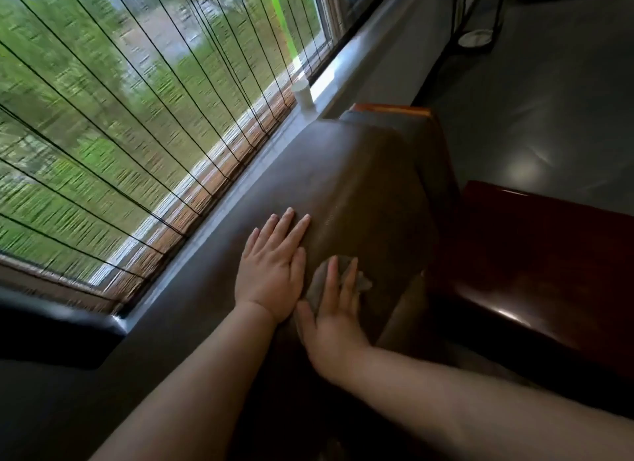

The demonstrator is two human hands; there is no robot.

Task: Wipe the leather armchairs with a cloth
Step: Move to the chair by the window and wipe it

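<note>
Daylight comes through a long window hung with a woven bamboo blind [113, 124], blurred green beyond it, and a grey sill [329, 79] runs under it; I take the dark brown leather armchair back [360, 172] as my landmark, its top lying just beside that sill.

On the top of that back I see my left hand [274, 272] lying flat, palm down, fingers straight and close together, pointing along the leather away from me. It holds nothing and only presses the surface.

Just beside it, toward the seat side of the back, my right hand [334, 318] is laid flat as well, fingers straight and slightly spread, pressing down on a small crumpled grey cloth [317, 282]. The cloth shows past the fingertips and between the two hands, lying on the leather near the front edge of the back. The thumb of the right hand nearly touches the heel of the left.

Past the far end of the back I see a reddish polished wooden trim piece [391, 109]. On the sill beyond it stands a small white cylindrical container [303, 93]. To the seat side of the back a glossy dark red wooden armrest [535, 254] sits lower, and beyond it is shiny grey floor [549, 100].
</note>
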